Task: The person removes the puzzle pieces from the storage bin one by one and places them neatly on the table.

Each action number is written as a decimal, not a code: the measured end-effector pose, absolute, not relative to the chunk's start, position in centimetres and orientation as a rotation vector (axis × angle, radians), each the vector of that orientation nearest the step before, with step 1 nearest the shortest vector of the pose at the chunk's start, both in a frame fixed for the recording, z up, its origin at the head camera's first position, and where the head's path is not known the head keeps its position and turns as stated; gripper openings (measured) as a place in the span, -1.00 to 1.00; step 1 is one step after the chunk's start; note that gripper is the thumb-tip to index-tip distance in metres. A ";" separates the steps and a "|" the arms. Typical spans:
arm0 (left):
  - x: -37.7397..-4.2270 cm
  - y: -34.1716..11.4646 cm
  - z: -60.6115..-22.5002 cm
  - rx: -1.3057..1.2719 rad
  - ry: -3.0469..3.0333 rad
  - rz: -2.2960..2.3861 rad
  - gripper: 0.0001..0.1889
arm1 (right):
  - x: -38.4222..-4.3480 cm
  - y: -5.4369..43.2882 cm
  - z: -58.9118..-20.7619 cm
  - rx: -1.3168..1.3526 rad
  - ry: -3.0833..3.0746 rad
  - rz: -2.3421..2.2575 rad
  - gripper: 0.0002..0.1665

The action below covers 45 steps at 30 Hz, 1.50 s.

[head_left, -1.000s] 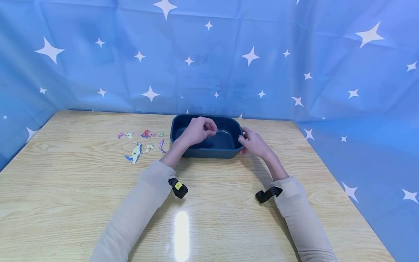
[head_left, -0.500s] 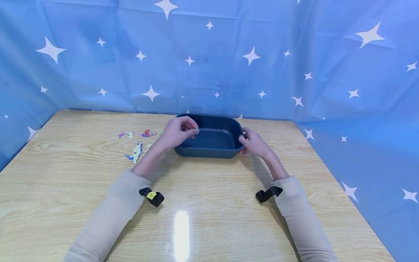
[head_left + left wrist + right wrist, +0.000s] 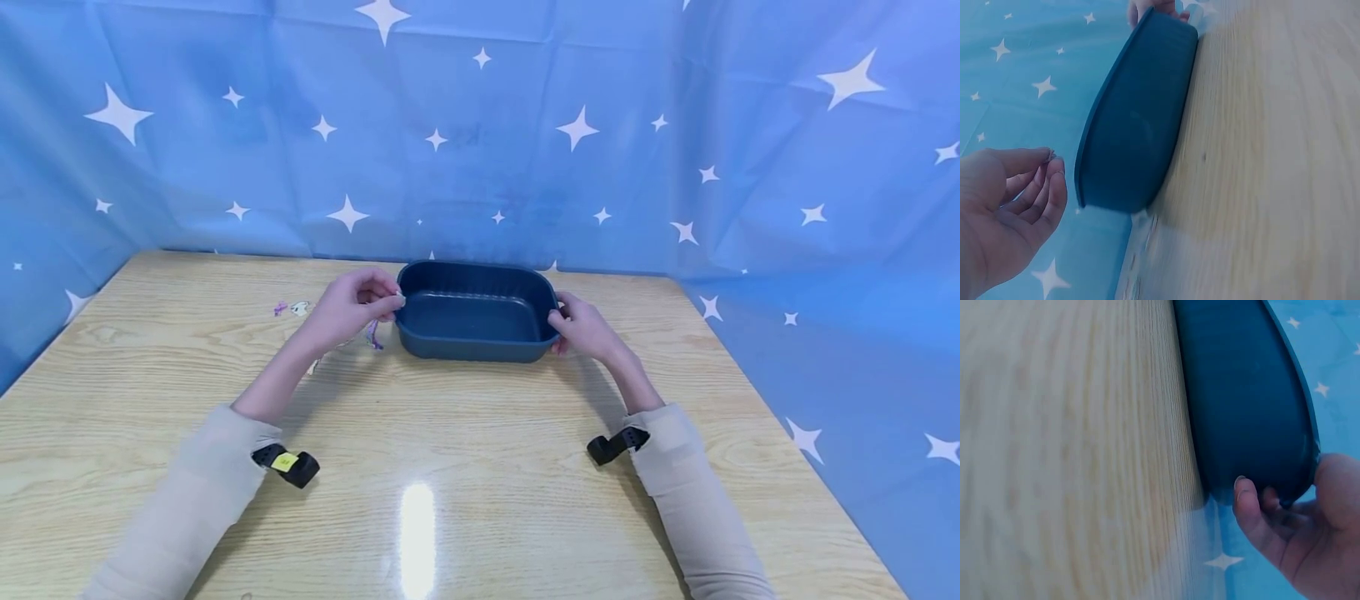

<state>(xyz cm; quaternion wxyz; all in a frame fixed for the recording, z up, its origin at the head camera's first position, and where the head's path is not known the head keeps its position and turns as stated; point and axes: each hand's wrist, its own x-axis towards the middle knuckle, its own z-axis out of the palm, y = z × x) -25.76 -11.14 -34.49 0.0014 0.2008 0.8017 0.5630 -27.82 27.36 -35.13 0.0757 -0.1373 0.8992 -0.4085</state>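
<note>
A dark blue rectangular basin (image 3: 480, 350) stands at the back middle of the table. At its right end my right hand (image 3: 585, 329) grips the rim, thumb on top and fingers under it, as the right wrist view also shows. My left hand (image 3: 345, 308) is just off the basin's left end, above the table. Its thumb and forefinger pinch a tiny pale, crumpled-looking piece (image 3: 1052, 155), whose kind is too small to make out. Below and beside the left hand lie small flat colourful cutouts: a purple one (image 3: 373, 335), a white one (image 3: 300, 307) and a pink one (image 3: 280, 308).
The wood-grain table (image 3: 480, 467) reaches back to a blue curtain (image 3: 480, 167) with white stars. Both wrists wear black cameras (image 3: 300, 469) on strapped sleeves. The left forearm and hand hide some of the cutouts.
My left hand has moved left from over the basin's inside to beyond its left end, with the pinched piece still in its fingertips. My right hand stays on the rim.
</note>
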 end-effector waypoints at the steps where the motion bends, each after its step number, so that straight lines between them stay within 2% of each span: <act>1: -25.7 -11.6 -34.5 0.630 2.528 1.767 -0.80 | -27.7 27.3 -34.9 -0.407 2.691 -1.229 -0.39; 12: -24.3 -16.5 -34.8 0.505 2.714 1.680 -0.75 | -25.1 25.5 -31.6 -0.411 2.692 -1.191 -0.41; 23: -22.9 -20.7 -35.3 0.211 2.806 1.358 -0.75 | -25.1 25.5 -31.6 -0.429 2.685 -1.211 -0.42; 45: -23.1 -23.8 -35.8 0.100 2.718 1.085 -0.75 | -25.3 25.6 -32.0 -0.435 2.678 -1.210 -0.42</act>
